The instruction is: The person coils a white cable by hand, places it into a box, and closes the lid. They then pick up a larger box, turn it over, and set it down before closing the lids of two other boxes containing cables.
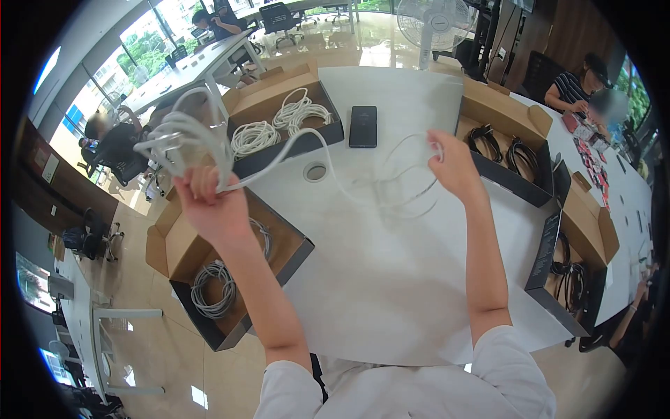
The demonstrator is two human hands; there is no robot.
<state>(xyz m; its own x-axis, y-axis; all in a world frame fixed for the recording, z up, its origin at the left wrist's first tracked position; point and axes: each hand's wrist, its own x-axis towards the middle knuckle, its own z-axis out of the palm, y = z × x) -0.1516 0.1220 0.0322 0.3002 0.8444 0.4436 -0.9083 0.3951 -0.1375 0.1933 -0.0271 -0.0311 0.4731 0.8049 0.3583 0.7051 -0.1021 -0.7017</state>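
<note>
My left hand (209, 202) is closed around a bundle of loose loops of white cable (187, 134), raised above the open box with grey cables. One strand of it runs across the table toward my right hand (453, 164). That hand is pinched on the cable, and thin loops hang blurred below and left of it. Under my left forearm, the open box (285, 246) contains coiled grey cable (213, 290). Behind it, another open box (335, 133) holds coiled white cables (257, 140).
A black phone (363, 126) lies on the white table (391, 279) near a round cable hole (316, 172). At right stand two open boxes with black cables (522, 159) (574, 283). Other people (583, 87) sit around; a white fan (434, 24) stands behind.
</note>
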